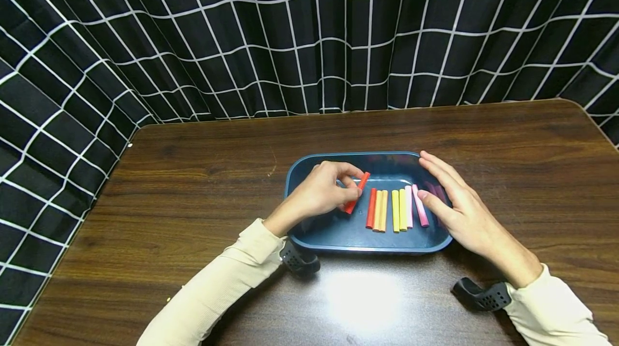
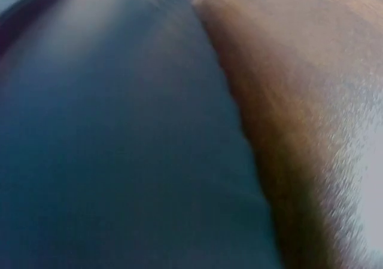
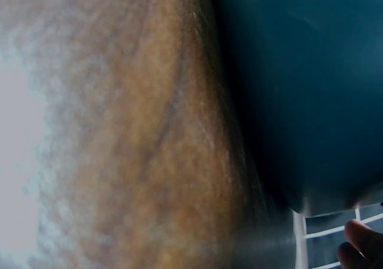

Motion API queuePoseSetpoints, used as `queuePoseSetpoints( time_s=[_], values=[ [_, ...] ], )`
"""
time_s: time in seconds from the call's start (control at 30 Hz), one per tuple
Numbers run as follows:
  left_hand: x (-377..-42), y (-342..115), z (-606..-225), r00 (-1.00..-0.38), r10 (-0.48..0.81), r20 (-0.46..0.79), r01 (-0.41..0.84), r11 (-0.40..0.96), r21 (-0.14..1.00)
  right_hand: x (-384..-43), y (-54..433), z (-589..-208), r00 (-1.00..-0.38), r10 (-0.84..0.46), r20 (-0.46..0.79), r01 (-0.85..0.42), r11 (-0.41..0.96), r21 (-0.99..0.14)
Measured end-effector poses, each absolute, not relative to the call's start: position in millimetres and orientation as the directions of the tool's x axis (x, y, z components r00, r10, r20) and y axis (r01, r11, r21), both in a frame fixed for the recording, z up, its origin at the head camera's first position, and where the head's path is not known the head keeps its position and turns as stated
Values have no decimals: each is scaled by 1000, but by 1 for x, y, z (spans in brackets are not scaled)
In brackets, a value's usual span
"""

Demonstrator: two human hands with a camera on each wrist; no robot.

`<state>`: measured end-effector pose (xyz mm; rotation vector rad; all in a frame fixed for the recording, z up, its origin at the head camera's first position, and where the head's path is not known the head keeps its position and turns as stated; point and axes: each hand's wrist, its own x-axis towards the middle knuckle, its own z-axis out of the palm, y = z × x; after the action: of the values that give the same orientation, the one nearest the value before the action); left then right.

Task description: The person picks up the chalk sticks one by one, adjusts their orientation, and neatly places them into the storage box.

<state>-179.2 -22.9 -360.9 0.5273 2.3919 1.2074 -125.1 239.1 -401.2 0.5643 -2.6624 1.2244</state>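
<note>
In the head view my left hand [image 1: 325, 189] pinches a red chalk-like stick [image 1: 364, 180] between thumb and fingers, tilted above the left part of a blue tray [image 1: 333, 248]. To its right, sticks lie side by side: a second red stick [image 1: 371, 209], two tan sticks [image 1: 380, 211], two yellow sticks [image 1: 399, 210] and pale pink ones. My right hand [image 1: 456, 206] rests over the tray's right rim with fingers extended. Its thumb is beside a slanted pink stick [image 1: 420, 206]; whether they touch, I cannot tell. Fingertips [image 3: 362, 242] show in the right wrist view's corner.
The tray stands on a brown wood-grain table [image 1: 208, 190]. A black curtain with white grid lines [image 1: 309, 34] hangs behind and at the left. Close up, the tray's outer wall [image 2: 119, 149] fills much of the left wrist view. Glare brightens the table in front.
</note>
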Motion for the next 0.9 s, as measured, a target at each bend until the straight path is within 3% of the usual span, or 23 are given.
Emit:
queuePoseSetpoints(
  time_s=[0.37, 0.9],
  values=[
    [-175, -19, -373, -865, 456, -211, 123, 599, 791, -125, 238, -401, -923, -267, 278, -384, 585, -714],
    [-176, -16, -376, -847, 482, -225, 151, 624, 767, -126, 238, -403, -914, -271, 302, -405, 581, -706]
  ],
)
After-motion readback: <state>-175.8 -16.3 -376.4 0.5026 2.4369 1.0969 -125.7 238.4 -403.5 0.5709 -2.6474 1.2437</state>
